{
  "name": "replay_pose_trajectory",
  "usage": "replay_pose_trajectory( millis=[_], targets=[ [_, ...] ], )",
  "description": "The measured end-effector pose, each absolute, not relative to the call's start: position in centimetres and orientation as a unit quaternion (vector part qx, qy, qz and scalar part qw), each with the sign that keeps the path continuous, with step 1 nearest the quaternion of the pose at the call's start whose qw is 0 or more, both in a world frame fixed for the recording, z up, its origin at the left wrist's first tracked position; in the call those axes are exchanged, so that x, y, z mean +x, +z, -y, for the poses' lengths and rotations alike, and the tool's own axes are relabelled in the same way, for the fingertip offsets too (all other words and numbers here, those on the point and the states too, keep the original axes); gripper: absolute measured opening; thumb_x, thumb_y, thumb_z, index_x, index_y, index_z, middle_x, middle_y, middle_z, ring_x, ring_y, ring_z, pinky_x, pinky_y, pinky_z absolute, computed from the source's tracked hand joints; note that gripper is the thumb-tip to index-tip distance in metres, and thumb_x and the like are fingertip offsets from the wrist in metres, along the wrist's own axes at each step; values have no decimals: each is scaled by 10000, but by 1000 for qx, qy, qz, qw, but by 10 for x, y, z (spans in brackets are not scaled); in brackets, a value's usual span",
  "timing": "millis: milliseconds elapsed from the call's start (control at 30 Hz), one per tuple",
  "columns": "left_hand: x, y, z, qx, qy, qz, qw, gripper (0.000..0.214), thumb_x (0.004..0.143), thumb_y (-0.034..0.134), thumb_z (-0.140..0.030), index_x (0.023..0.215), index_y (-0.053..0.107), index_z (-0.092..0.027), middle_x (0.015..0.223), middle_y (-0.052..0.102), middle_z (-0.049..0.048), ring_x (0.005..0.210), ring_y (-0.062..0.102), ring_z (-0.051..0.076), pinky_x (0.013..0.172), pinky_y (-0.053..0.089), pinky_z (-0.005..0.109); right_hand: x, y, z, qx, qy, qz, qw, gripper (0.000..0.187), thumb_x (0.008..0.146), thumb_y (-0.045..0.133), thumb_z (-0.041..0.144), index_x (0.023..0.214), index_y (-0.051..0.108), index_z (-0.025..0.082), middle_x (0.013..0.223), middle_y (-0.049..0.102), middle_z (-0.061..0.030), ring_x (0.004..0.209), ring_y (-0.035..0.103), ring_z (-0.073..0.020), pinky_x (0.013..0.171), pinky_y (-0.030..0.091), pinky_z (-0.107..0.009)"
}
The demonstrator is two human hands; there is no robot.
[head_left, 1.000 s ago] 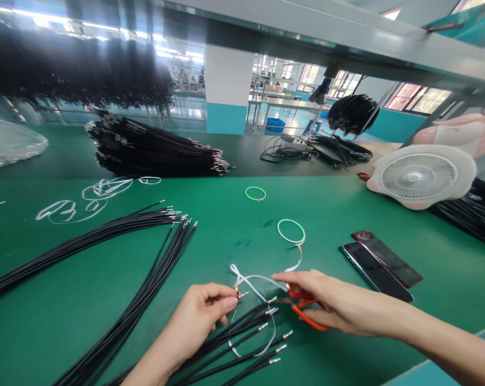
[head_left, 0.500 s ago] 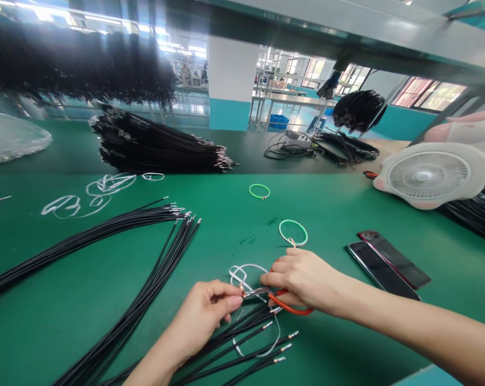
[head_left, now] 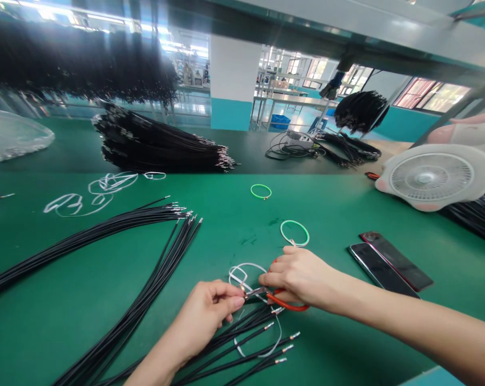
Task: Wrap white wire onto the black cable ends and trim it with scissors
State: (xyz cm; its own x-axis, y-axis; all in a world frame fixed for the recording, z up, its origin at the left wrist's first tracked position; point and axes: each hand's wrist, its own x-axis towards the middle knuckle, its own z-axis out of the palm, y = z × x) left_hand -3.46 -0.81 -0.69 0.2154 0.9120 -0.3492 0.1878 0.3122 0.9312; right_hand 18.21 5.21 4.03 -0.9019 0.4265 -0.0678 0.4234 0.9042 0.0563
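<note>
My left hand (head_left: 210,313) pinches the end of a thin white wire (head_left: 242,273) between thumb and fingertips, just above a small bunch of black wires with metal tips (head_left: 246,343). My right hand (head_left: 299,276) is closed on red-handled snips (head_left: 285,305), whose metal jaws meet the wire end at my left fingertips. The white wire loops on the green table (head_left: 226,236) between both hands.
A long fan of black wires (head_left: 105,241) lies at left, a big stack of them (head_left: 158,145) behind. Two green wire rings (head_left: 294,233) lie ahead. Two phones (head_left: 387,262) and a white fan (head_left: 435,177) sit at right. White wire scraps (head_left: 93,193) lie far left.
My right hand slid left with the snips until the jaws reached the wire end in my left fingers. The white wire bunched into a loop. My left hand stayed put.
</note>
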Motion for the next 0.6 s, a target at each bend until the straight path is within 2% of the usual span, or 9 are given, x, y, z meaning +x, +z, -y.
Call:
replay_pose_trajectory(
  millis=[600],
  targets=[
    [-35, -8, 7, 503, 298, -551, 595, 220, 746, 651, -329, 813, 721, -132, 619, 582, -12, 537, 498, 104, 474, 335, 217, 183, 36, -55, 197, 34, -980, 19, 68, 863, 610, 271, 844, 612, 206, 675, 657, 14, 630, 558, -156, 585, 169, -295]
  ],
)
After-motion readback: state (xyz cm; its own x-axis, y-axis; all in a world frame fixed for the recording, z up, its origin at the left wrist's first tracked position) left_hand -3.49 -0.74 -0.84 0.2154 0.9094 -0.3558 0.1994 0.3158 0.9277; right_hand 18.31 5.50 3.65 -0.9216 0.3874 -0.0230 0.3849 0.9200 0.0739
